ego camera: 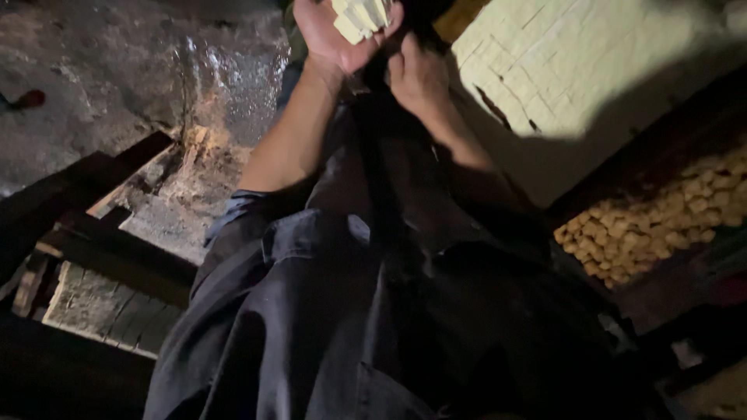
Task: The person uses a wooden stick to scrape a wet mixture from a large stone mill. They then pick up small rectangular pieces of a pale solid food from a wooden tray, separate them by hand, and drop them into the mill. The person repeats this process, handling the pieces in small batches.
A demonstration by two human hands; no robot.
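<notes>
Head view, looking steeply down the person's own body. Nearest the lens, a dark blue-grey work garment [327,311] of creased woven cloth fills the lower middle of the frame, its sleeves pushed up above the forearms. At lower left, dark timber beams [93,257] cross over a block of pale slabs scored with parallel cuts [109,307]. At right, a dark-edged tray [669,272] carries a heap of small tan cubes [654,222], rough and irregular, piled loosely.

Farther off, both bare forearms reach away from the body and meet near the top edge. The left hand [331,35] is cupped, palm turned toward the camera, fingers curled about a small stack of pale cream rectangular pieces [362,15]. The pieces are flat-sided and smooth-cut, lying side by side with their long axes running roughly from lower left to upper right; their upper ends are cut off by the frame. The right hand [420,74] is closed, fingers folded, touching the left hand just beside the stack; what it grips, if anything, cannot be told, as a dark shape [381,155] hides its palm.

Beyond the hands, at upper right, lies a broad pale slab scored into a grid of small squares [591,54], partly in shadow. At upper left, a wet, mottled grey floor [117,78] glistens under the light.
</notes>
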